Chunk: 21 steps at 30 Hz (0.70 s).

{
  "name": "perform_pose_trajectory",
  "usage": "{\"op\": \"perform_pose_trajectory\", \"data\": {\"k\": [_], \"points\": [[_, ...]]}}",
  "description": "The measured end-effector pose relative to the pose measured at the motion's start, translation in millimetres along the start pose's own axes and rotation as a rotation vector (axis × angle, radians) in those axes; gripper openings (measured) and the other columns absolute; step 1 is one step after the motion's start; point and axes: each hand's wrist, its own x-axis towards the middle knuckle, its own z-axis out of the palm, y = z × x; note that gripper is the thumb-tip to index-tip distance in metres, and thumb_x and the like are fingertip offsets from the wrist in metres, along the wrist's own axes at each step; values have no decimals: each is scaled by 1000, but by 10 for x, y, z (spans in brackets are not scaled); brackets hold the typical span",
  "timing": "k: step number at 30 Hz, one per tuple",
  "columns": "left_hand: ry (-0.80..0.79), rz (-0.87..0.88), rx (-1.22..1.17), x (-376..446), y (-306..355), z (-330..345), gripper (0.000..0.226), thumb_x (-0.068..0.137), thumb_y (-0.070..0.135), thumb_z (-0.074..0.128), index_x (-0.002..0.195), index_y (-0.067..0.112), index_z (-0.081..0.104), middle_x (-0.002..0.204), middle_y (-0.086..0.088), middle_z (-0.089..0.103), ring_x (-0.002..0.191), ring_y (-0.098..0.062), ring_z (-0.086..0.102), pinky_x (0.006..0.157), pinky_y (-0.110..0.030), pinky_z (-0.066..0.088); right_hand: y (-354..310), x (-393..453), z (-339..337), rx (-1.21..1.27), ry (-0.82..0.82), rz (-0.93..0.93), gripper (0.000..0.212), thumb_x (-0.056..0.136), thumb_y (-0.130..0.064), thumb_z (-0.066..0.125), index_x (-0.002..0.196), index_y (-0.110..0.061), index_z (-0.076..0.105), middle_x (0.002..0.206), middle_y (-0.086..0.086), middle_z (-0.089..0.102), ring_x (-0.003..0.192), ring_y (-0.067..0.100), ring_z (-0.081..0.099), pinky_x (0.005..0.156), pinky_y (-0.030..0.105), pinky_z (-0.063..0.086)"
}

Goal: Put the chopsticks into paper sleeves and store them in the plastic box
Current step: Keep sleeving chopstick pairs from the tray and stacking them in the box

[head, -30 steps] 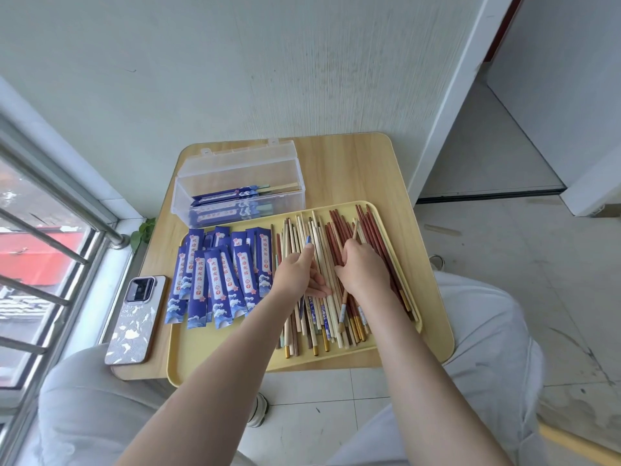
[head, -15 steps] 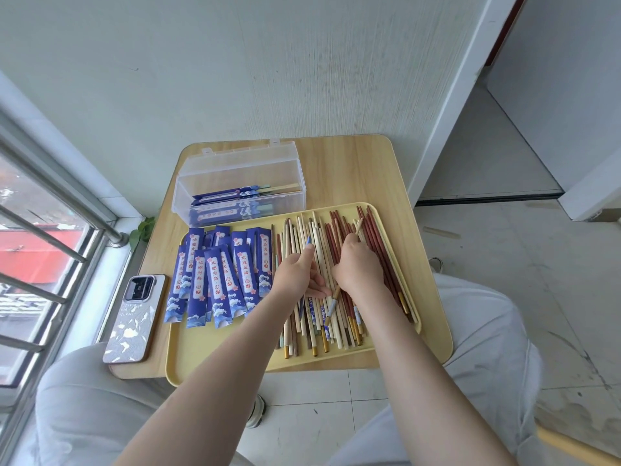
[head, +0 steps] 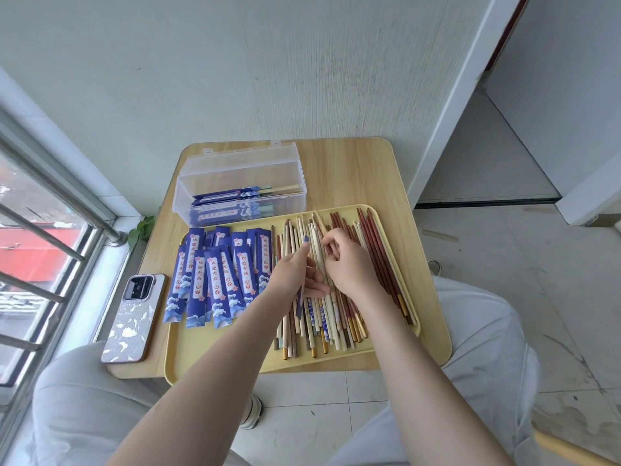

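Note:
A yellow tray [head: 208, 351] holds a pile of loose chopsticks [head: 379, 264], pale, brown and dark red, on its right half. Blue paper sleeves [head: 215, 274] lie fanned on its left half. Behind the tray stands the clear plastic box [head: 242, 173], lid open, with a few sleeved pairs inside. My left hand [head: 294, 275] grips a thin blue-patterned chopstick [head: 306, 242] that points away from me. My right hand [head: 349, 264] rests on the pile beside it, its fingers curled and pinching a pale chopstick [head: 317, 223].
A phone [head: 134, 314] lies on the small wooden table [head: 353, 169] left of the tray. The table stands against a wall, with a window railing [head: 50, 203] to the left. My knees are under the near edge, and tiled floor lies to the right.
Both hands have shifted slightly away from me along the pile. The blue-patterned chopstick now stands out of my left hand, and my right fingers have curled in more.

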Motion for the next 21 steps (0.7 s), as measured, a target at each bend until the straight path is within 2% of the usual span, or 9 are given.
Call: {"op": "perform_pose_trajectory", "data": {"k": [3,5,8,11,13,14,17,19,21], "points": [[5,47,-140,-60,64,-81,46,102,49,48,106,5,62,85,-10,71,59,-21,68,53,-28,56,-71,43,-32,131,-46,35,24,98,-9,53,113,-27,49,94,0,63,76,16,62,58,26,45],[-11,104,-217,-102,122,-125,42,101,48,50,104,9,66,86,-4,70,55,-15,63,56,-25,55,-135,75,-33,233,-80,76,20,99,-10,54,111,-26,49,100,1,66,75,15,66,61,26,53],[8,116,-235,-171,187,-160,40,101,45,52,100,8,67,68,-5,66,48,-13,59,51,-24,54,-223,85,14,338,-114,126,12,100,-8,55,110,-16,53,93,0,69,60,3,64,49,10,45],[105,78,-156,-154,193,-225,42,100,48,53,96,10,70,56,-3,65,44,-12,59,53,-25,52,-265,81,89,311,-113,141,9,100,-10,55,108,-15,54,97,2,69,65,7,67,55,16,50],[164,62,-117,-114,188,-286,49,96,55,55,98,11,75,61,-3,67,49,-14,59,62,-28,49,-259,86,111,204,-83,122,7,99,-15,58,105,-19,56,102,2,68,80,16,68,71,30,56],[183,58,-111,-93,184,-306,49,95,57,55,97,12,76,64,-4,68,52,-15,57,63,-30,49,-253,84,103,164,-64,109,6,99,-17,58,105,-19,58,102,1,68,84,16,66,74,32,56],[195,33,-152,-92,197,-333,44,96,54,55,89,16,74,70,-5,67,52,-15,54,56,-27,47,-259,55,58,36,-12,49,13,100,-17,55,110,-14,64,103,-5,64,88,11,59,70,20,45],[145,49,-261,-95,199,-346,41,98,49,55,95,12,73,87,-8,70,54,-13,57,52,-24,45,-289,36,28,31,-18,25,17,101,-18,54,114,-14,64,109,-3,65,90,10,58,73,21,42],[85,50,-412,-107,203,-349,42,99,45,56,109,6,68,95,-6,70,55,-11,61,47,-20,43,-343,18,14,115,-103,47,21,101,-25,54,120,-18,57,112,-2,65,83,7,58,67,22,43]]}}
